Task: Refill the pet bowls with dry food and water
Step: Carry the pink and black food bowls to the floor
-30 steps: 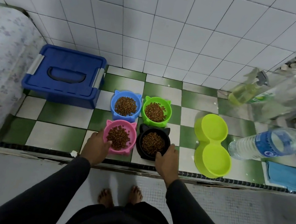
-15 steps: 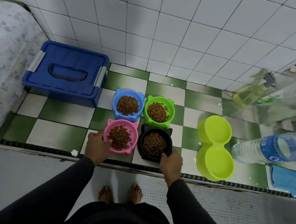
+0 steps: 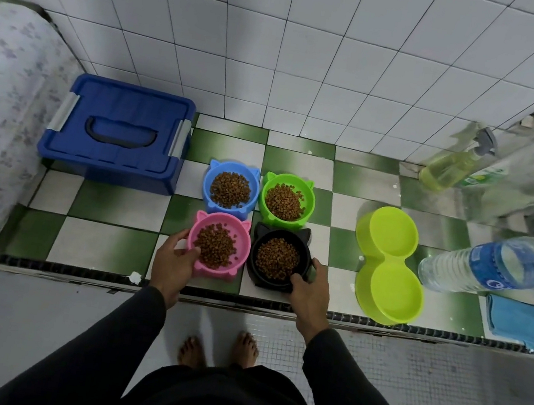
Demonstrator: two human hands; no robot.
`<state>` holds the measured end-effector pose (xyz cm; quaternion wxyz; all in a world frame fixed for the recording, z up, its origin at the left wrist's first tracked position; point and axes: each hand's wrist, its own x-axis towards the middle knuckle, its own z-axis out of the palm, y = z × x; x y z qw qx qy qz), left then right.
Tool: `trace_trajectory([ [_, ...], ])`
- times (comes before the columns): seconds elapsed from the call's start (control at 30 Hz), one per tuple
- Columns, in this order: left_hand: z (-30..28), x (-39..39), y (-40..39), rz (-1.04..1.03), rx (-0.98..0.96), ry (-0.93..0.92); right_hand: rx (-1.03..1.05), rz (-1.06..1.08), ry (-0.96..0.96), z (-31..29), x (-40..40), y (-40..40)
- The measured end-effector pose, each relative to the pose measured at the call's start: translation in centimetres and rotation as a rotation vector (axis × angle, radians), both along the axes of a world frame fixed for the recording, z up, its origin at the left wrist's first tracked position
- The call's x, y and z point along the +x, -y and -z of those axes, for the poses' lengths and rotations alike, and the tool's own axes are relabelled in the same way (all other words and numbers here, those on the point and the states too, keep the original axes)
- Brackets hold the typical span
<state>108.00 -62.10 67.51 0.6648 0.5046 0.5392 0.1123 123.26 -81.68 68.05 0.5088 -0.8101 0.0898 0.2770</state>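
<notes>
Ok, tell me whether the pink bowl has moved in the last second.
No. The pink bowl sits as before, directly in front of the blue bowl, gap unchanged.

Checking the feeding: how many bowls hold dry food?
4, in a square: blue bowl back left, green bowl back right, pink bowl front left, black bowl front right. None seems hidden.

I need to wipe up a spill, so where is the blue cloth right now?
In the head view the blue cloth lies flat at the far right of the tiled ledge, at its front edge, just below the lying water bottle and right of the yellow-green double bowl.
</notes>
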Motion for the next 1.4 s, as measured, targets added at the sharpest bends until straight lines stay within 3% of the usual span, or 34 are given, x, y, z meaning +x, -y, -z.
trace_trajectory([
  [0.4, -2.6, -0.3, -0.3, -0.201, -0.127, 0.234, 0.380, 0.301, -0.198, -2.5, 0.1, -0.9],
  [1.0, -11.8, 0.8, -2.0, -0.391, 0.048, 0.415, 0.582, 0.173, -0.081, -12.4, 2.9, -4.5],
  [1.4, -15.4, -2.3, -2.5, -0.560, 0.112, 0.513, 0.658, -0.015, -0.138, -17.8, 2.5, -8.0],
])
